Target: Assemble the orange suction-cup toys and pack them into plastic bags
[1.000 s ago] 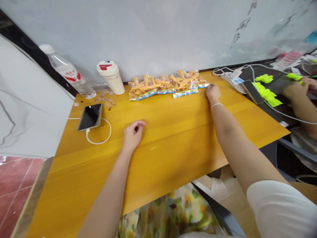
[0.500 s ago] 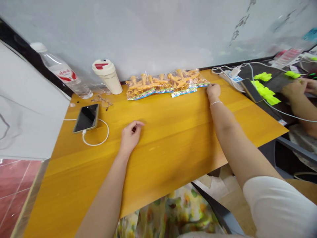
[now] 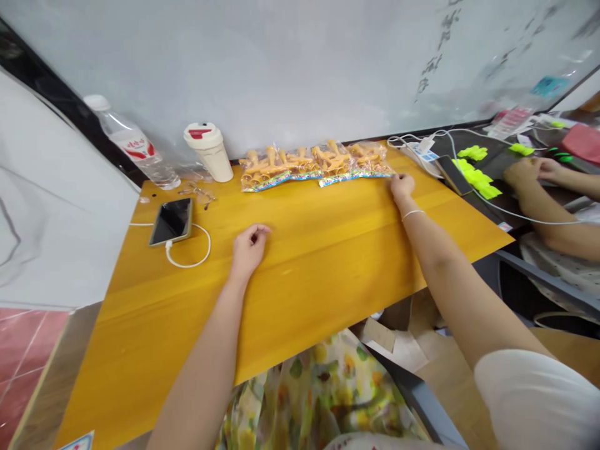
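Since half a second ago the rightmost bag (image 3: 371, 159) has spread out beside the other three bags (image 3: 266, 170), so glossy clear plastic around flared orange pieces (image 3: 330, 160) now makes a fuller row at twelve o'clock on the smooth, wood-grained bench (image 3: 304, 312). At two o'clock the right hand (image 3: 402, 186), fingers narrowed, touches that bag's corner, pinch uncertain; at nine, the left hand (image 3: 249, 247) curls loosely, empty.

Four clear plastic packets (image 3: 304, 164) of orange pieces with flared ends lie side by side in a row from 12 to 1 o'clock, their colorful printed strips (image 3: 338, 180) facing 6 o'clock.
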### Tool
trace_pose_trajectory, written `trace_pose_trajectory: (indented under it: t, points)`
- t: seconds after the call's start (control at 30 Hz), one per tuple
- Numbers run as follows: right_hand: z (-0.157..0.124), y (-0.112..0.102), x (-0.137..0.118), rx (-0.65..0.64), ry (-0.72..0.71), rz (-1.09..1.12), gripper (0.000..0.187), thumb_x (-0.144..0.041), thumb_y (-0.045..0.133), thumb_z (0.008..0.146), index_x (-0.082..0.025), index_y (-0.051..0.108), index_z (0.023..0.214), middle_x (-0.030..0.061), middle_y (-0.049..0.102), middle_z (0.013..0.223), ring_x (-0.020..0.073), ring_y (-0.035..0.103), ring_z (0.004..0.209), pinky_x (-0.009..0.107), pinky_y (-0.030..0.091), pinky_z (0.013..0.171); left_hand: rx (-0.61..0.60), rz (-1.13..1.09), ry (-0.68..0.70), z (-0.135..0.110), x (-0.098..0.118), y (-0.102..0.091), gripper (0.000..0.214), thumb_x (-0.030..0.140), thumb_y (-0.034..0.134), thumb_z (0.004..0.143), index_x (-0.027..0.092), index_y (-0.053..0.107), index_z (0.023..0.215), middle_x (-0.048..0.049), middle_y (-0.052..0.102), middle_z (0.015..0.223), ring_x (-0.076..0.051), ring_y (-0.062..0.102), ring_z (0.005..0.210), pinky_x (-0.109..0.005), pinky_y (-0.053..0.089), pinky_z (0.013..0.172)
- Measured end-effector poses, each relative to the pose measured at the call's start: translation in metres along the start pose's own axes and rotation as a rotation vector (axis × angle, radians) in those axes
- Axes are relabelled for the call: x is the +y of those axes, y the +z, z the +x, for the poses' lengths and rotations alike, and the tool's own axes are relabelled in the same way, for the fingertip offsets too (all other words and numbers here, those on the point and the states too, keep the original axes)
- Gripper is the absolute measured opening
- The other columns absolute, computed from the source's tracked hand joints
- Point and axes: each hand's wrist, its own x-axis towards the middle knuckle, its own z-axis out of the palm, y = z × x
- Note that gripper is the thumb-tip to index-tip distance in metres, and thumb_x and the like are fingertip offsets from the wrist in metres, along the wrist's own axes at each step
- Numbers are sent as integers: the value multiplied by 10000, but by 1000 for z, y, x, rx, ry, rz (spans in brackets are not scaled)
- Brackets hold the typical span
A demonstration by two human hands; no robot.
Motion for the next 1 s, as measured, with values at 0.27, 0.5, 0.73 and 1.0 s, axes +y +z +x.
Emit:
trace_pose_trajectory:
  t: [0.27, 0.5, 0.73, 1.0]
  points:
    - [-74, -36, 12, -146, -142, 87, 240, -334, 552, 856, -178, 580, 675, 44, 623, 691, 208, 556, 764, 345, 453, 800, -11, 8, 5, 3, 5, 0, 199, 187, 507, 799, 184, 704, 826, 18, 616, 682, -121, 484, 589, -243, 373, 620]
    - [-188, -52, 0, -382, -307, 284, 236, -387, 581, 835, -191, 602, 706, -29, 533, 597, 143, 485, 613, 275, 405, 645, -4, 0, 23, 6, -3, 1, 179, 235, 534, 837, 198, 691, 913, 52, 486, 583, -129, 407, 529, -255, 311, 579]
    - [-328, -17, -83, -892, -279, 713, 207, -377, 576, 920, -212, 564, 794, -21, 628, 768, 122, 636, 644, 229, 472, 598, -30, -38, 12, 6, -3, 0, 324, 480, 461, 956, 205, 629, 918, -6, 630, 686, -175, 591, 685, -288, 433, 723]
    - [-372, -27, -135, -1267, -970, 659, 181, -305, 562, 961, -202, 701, 1016, 21, 728, 900, 141, 660, 776, 277, 517, 766, 145, -323, -274, 14, -3, -36, 309, 439, 744, 751, 179, 635, 877, -7, 692, 730, -156, 624, 664, -256, 468, 675]
